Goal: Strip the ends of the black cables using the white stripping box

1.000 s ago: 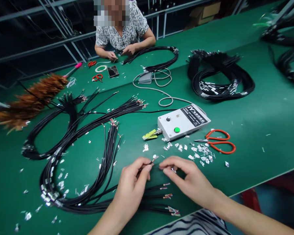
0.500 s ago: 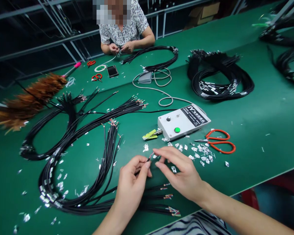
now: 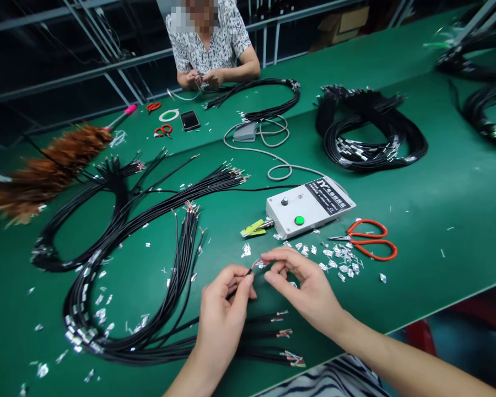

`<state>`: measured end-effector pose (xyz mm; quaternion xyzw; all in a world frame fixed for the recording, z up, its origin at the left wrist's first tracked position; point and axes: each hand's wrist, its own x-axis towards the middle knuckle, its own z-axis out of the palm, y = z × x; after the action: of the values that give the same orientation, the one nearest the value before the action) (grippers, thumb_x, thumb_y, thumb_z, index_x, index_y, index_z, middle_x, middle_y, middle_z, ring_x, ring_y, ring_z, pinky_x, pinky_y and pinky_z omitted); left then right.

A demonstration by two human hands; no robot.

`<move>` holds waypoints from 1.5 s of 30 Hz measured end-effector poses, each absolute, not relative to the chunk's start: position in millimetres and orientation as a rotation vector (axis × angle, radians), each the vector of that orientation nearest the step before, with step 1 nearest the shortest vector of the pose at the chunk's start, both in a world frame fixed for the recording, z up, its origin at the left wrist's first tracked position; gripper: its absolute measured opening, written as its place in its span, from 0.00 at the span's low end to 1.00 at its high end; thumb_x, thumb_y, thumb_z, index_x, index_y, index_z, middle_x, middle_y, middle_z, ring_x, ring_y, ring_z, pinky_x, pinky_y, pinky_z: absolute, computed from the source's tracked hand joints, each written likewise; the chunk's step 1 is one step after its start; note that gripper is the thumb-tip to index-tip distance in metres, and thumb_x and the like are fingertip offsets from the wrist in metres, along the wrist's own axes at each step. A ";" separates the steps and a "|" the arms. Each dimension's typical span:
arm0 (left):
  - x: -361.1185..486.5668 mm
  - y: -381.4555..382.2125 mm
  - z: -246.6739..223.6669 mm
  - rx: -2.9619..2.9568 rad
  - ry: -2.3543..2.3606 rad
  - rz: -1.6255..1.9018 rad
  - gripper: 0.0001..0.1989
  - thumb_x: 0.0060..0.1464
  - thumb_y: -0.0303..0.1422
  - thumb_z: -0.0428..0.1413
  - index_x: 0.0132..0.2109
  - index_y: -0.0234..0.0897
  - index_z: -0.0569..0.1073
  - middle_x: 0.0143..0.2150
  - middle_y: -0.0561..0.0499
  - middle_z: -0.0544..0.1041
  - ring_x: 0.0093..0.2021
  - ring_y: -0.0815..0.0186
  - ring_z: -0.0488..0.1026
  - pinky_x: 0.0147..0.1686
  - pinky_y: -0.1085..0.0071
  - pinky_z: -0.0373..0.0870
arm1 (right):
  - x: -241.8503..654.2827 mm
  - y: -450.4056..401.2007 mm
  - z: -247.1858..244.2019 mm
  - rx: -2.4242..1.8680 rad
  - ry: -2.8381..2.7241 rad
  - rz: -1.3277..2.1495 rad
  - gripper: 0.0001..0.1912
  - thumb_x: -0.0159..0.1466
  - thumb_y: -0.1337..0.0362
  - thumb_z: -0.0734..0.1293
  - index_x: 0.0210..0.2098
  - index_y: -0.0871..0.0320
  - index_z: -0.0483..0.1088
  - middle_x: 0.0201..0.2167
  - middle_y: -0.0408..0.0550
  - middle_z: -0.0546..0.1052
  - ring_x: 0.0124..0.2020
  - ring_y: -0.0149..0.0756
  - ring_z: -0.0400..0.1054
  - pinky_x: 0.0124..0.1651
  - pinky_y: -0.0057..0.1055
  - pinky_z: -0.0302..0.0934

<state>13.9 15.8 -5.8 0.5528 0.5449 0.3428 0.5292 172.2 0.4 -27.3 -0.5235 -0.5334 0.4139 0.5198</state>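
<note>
Near the front edge, my left hand (image 3: 227, 309) is closed on a black cable (image 3: 250, 272), whose thin inner wires stick out past the fingertips. My right hand (image 3: 303, 286) is at the right of these wires, thumb and forefinger apart, its fingertips beside the wire ends. Below the hands lie more black cables with coloured wire ends (image 3: 291, 358). Beyond them is a white control box (image 3: 310, 207) with a green button and a yellow-green clip (image 3: 253, 228) at its left end. Orange-handled scissors (image 3: 372, 239) lie to the right, by silvery foil scraps (image 3: 345, 259).
Looped black cable bundles (image 3: 80, 309) cover the left side; another coil (image 3: 372, 129) lies at the back right. A brown feather duster (image 3: 53, 165) is at the far left. Across the green table (image 3: 438, 193), a person (image 3: 210, 49) handles small parts beside a phone (image 3: 189, 120).
My right hand's fingertips have moved slightly apart from the wire ends, its fingers more curled. My left hand keeps its hold on the cable. The person opposite has shifted their hands a little.
</note>
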 end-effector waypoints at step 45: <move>23.9 8.3 -17.5 0.923 1.132 1.181 0.06 0.56 0.35 0.62 0.34 0.37 0.75 0.37 0.54 0.70 0.21 0.79 0.65 0.22 0.79 0.62 | 146.8 5.3 -24.4 -1.087 -0.710 1.559 0.12 0.54 0.57 0.75 0.27 0.59 0.74 0.20 0.40 0.73 0.22 0.27 0.63 0.28 0.26 0.56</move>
<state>23.9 8.3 -17.5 0.3967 0.4864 0.5073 0.5904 146.8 5.3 -24.4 -0.4548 -0.2971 0.6526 0.5281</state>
